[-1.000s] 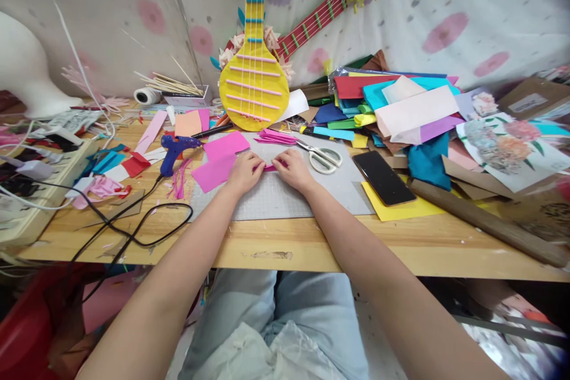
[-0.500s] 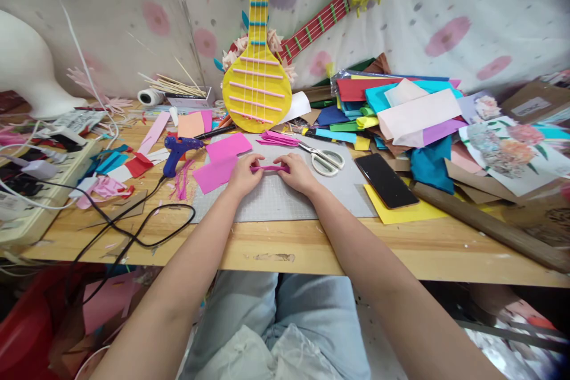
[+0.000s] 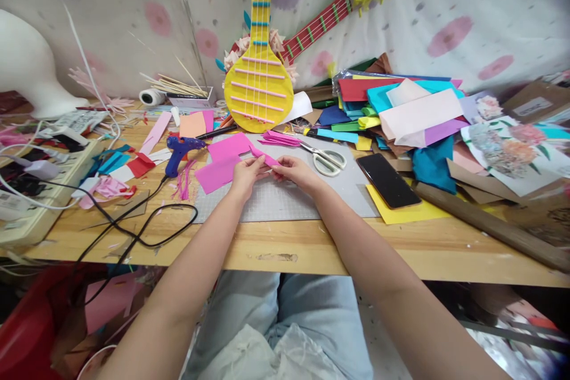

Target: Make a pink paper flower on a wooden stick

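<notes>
on grey mat [image 3: 285, 202], l hand [image 3: 244, 173] & r hand [image 3: 297, 170] pinch pink strip [image 3: 266, 158]; scissors [image 3: 327, 159] just beside.

The paper strip [image 3: 266, 158] is bright pink — so are the paper pieces [image 3: 221, 163] beside it. The glue gun [image 3: 180, 146] is blue; the paper guitar [image 3: 259, 86] is yellow with pink stripes, the backdrop cloth [image 3: 445, 6] white with pink blotches.

Both forearms are bare, with no sleeves in view; the left hand [image 3: 244, 173] and right hand [image 3: 297, 171] wear nothing; light blue jeans [image 3: 307, 309] cover the lap.
</notes>
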Demonstrator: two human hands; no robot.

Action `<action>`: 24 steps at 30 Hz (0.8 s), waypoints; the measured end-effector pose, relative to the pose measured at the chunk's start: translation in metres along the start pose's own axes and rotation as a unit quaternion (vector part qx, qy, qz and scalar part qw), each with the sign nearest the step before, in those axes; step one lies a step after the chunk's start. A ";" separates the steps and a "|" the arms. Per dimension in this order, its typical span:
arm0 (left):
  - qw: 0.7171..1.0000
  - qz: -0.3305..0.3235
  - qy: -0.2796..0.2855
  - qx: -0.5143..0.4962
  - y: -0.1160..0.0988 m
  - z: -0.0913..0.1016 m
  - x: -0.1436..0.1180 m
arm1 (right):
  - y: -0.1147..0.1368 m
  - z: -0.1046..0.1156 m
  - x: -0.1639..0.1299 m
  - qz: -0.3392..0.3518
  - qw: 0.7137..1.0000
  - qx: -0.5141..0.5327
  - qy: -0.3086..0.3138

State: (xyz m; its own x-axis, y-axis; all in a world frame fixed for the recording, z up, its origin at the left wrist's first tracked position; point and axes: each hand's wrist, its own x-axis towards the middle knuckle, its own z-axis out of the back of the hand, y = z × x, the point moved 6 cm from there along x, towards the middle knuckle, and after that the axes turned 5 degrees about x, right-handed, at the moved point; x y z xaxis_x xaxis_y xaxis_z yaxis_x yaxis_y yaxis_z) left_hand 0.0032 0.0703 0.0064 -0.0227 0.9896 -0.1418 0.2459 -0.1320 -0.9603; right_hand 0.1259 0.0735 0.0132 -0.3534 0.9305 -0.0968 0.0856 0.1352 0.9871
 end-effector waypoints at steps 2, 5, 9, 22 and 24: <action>1.000 0.011 -0.003 0.005 0.001 0.000 0.000 | -0.002 0.003 0.000 -0.019 1.000 0.003 -0.008; 0.999 0.025 -0.004 0.020 0.000 0.001 0.000 | -0.006 0.007 0.000 -0.051 0.999 0.007 -0.018; 0.999 0.029 -0.003 0.029 -0.001 0.002 -0.001 | -0.009 0.007 0.001 -0.072 0.997 0.008 -0.006; 0.999 0.043 -0.008 0.024 -0.004 0.000 -0.004 | -0.006 0.003 -0.002 -0.074 0.997 -0.010 0.005; 0.999 0.044 -0.014 0.024 -0.003 0.001 -0.004 | -0.006 0.003 -0.002 -0.072 0.997 -0.013 0.011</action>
State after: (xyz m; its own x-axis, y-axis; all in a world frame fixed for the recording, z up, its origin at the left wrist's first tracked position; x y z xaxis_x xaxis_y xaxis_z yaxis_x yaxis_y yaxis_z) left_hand 0.0015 0.0671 0.0098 -0.0301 0.9720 -0.2331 0.2021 -0.2225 -0.9538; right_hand 0.1284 0.0719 0.0070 -0.3806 0.8941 -0.2362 0.0090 0.2589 0.9658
